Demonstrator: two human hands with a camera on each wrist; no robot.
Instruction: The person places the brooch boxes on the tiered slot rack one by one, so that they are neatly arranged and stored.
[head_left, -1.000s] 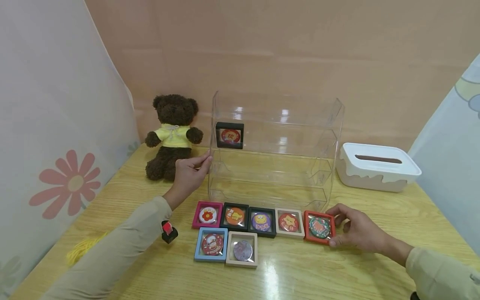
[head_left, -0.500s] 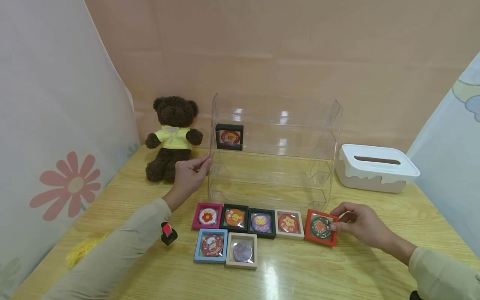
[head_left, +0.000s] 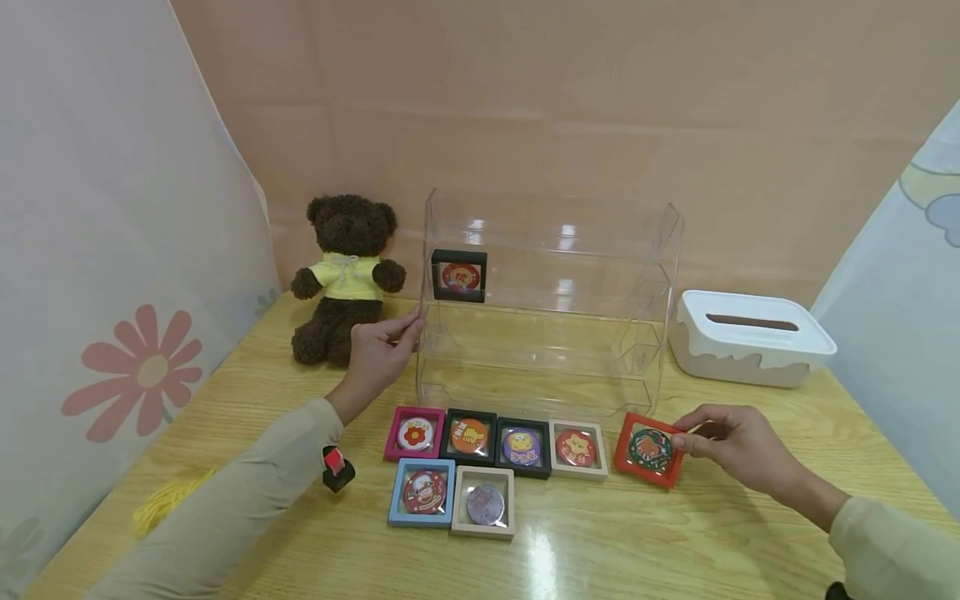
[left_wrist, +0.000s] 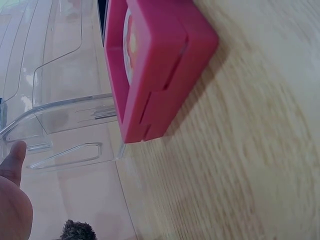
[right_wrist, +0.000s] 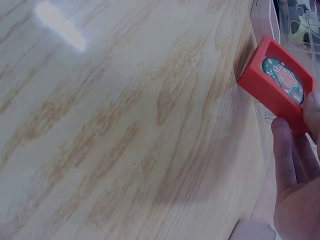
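Head: high at near side of table (head_left: 615, 542), facing forward and down, back edge in view. Left wrist: low, rolled sideways, facing back edge; pink frame (left_wrist: 170, 70) very close, clear rack (left_wrist: 70, 103) beyond, both shared with head. Right wrist: rolled too, over table's right part; red frame (right_wrist: 272, 95) near, shared with head.

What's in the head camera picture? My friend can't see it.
The right hand pinches a red frame while the left hand holds a clear shelf by its edge. Six more frames lie on the table; a teddy bear and tissue box flank the shelf.
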